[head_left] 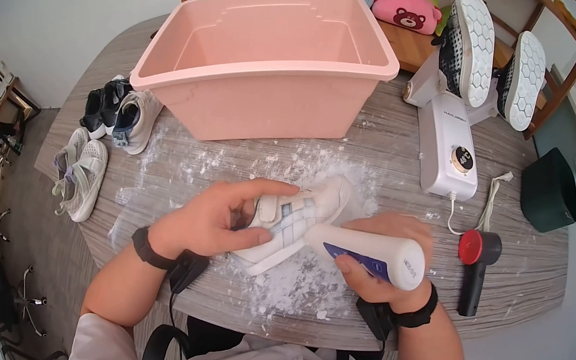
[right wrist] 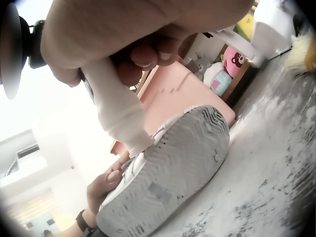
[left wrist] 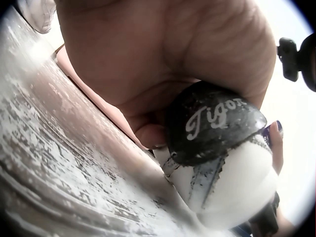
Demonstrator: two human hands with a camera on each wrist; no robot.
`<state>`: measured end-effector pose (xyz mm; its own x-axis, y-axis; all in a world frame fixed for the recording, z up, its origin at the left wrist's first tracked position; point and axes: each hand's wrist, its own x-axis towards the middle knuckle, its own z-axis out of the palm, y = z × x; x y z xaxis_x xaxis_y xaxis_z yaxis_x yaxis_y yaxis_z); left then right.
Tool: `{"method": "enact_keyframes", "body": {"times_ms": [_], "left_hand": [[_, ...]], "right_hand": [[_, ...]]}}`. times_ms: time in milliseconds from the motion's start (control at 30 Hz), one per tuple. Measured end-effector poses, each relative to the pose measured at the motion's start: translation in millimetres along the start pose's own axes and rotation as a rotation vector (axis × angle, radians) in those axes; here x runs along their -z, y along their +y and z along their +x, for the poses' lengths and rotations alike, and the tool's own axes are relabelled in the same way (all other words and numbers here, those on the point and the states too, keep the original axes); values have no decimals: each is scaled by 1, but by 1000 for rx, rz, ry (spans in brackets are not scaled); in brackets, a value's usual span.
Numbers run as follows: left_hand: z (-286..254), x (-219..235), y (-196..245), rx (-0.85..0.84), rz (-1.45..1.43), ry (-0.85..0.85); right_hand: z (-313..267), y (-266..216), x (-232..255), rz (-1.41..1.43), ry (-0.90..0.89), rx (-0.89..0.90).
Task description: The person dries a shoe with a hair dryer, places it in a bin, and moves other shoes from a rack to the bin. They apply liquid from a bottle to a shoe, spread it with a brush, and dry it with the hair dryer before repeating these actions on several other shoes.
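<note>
A white shoe (head_left: 297,215) with a blue checked side lies tilted on the powder-covered table, its patterned sole (right wrist: 168,173) facing the right wrist camera. The left hand (head_left: 222,215) grips it around the ankle opening, thumb on the near side; the dark heel patch (left wrist: 212,123) shows beneath that palm. In the right hand (head_left: 388,260) is a white bottle (head_left: 396,257) with a blue label, tipped so its narrow end (right wrist: 140,143) meets or nearly meets the shoe's upper; contact is unclear.
A pink bin (head_left: 278,99) stands behind. Small shoes (head_left: 85,174) sit at the left. To the right are a white shoe dryer (head_left: 448,145) holding two shoes, a black and red handheld device (head_left: 475,270) and a green bin (head_left: 550,191). White powder covers the middle.
</note>
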<state>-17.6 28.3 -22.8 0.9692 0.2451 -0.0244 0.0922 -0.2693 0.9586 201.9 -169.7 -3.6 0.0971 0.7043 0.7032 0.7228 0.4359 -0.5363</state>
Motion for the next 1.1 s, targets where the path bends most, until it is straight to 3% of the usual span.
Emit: {"method": "enact_keyframes", "body": {"times_ms": [233,333,400,500,667,900,1000,1100], "left_hand": [[2,-1,-6,-16,-124,-10],[2,-1,-1,-6,-108,-39],[3,-4,0,-48,-191,-36],[2,-2,-2,-24,-159,-41],[2,1,0,0,-105,-44],[2,-1,-1,3,-110,-44],[3,0,-1,19,-100,-55],[5,-2,-3,2,-116,-78]], "right_hand": [[0,2,0,-30,54,-16],[1,0,1,-6,-9,-6],[-3,6,-5,24,169,-86],[-8,8,-1,42,174,-211],[-1,1,0,11,52,-2],[0,-7,-7,23,-57,-18],[-3,0,-6,-151,-9,3],[1,1,-4,-98,-7,27]]}}
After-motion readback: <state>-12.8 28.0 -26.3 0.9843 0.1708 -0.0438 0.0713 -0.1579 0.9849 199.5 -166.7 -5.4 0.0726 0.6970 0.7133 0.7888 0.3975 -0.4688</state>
